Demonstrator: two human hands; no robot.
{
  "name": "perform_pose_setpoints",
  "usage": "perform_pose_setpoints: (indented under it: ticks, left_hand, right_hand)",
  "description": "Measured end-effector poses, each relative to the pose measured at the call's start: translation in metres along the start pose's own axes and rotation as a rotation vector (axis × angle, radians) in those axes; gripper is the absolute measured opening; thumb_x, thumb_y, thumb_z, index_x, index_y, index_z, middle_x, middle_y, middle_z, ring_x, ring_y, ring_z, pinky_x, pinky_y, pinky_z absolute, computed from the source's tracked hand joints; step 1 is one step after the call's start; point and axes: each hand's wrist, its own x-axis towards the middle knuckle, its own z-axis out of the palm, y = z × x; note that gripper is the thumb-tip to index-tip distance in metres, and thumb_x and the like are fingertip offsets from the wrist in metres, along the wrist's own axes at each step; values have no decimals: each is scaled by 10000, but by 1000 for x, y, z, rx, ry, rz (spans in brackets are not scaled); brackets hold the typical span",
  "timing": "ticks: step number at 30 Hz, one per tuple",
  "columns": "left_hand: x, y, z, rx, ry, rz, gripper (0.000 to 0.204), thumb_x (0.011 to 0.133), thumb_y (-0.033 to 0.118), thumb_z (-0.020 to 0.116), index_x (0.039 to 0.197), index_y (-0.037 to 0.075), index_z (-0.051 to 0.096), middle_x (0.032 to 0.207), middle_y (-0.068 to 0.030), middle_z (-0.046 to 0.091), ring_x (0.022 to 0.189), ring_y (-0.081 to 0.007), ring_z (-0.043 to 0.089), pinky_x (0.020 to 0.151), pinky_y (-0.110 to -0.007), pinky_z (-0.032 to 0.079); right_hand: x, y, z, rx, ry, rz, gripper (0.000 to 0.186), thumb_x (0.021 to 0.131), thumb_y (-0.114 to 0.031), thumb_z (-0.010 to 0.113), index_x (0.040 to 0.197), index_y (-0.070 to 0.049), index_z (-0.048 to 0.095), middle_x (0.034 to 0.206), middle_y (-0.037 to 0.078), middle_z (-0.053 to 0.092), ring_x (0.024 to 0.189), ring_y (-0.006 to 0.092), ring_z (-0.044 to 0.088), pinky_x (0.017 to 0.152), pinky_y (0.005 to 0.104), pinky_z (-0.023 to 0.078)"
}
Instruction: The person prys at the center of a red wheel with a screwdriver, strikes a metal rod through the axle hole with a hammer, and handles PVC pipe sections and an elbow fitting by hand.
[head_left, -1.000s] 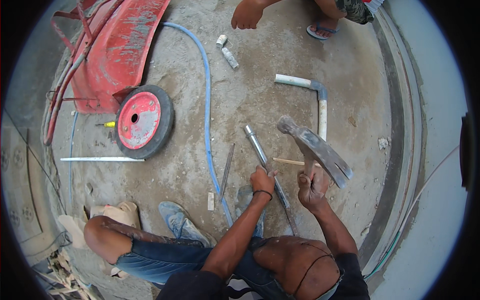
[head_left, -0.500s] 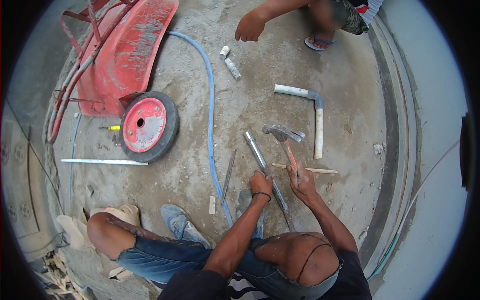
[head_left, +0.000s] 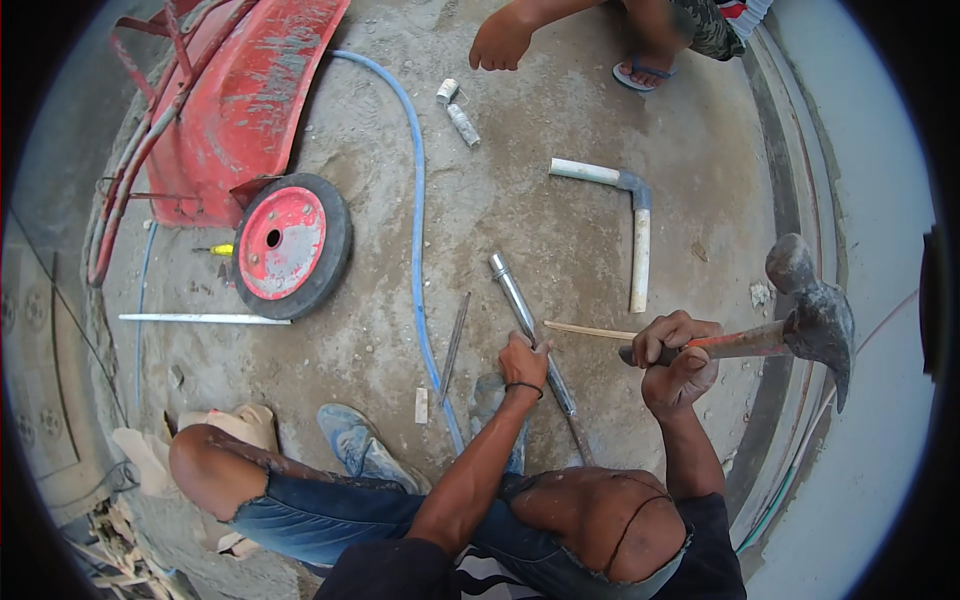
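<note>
My left hand (head_left: 525, 361), with a dark band at its wrist, is closed round a shiny metal tube (head_left: 512, 292). The tube slants across the concrete between my legs, and a thinner, rusty rod (head_left: 579, 440) extends from its near end. My right hand (head_left: 682, 356) grips a claw hammer (head_left: 815, 325) by its orange and dark handle, lifted off to the right with the head away from the tube. A thin wooden stick (head_left: 592, 331) lies beyond the tube, its right end hidden behind my right hand.
A red wheelbarrow (head_left: 235, 120) lies tipped at the left, its wheel (head_left: 292, 243) toward me. A blue hose (head_left: 419, 200) crosses the floor. An elbowed white pipe (head_left: 640, 255) lies far right. Another person's hand (head_left: 499, 42) hangs at the top. A wall (head_left: 885, 200) borders the right.
My right hand has swung the hammer up and to the right, away from the tube. My left hand still holds the tube in nearly the same place.
</note>
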Motion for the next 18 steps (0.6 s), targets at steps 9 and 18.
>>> perform_pose_setpoints:
  ticks: [9, 18]
  left_hand:
    - [-1, -2, 7, 13, 39, 46, 433, 647, 296, 863, 816, 0, 596, 717, -190, 651, 720, -383, 656, 670, -435, 502]
    - [5, -3, -4, 58, 45, 8, 504, 599, 356, 880, 794, -29, 618, 741, -221, 662, 741, -384, 668, 694, -430, 518]
  right_hand:
    - [-71, 90, -35, -592, -275, 24, 335, 958, -375, 536, 926, -42, 507, 651, 180, 571, 463, 333, 532, 404, 383, 421]
    - [-56, 70, -19, -841, -237, 466, 389, 971, -370, 531, 905, 12, 563, 594, 239, 547, 571, 440, 589, 484, 461, 409]
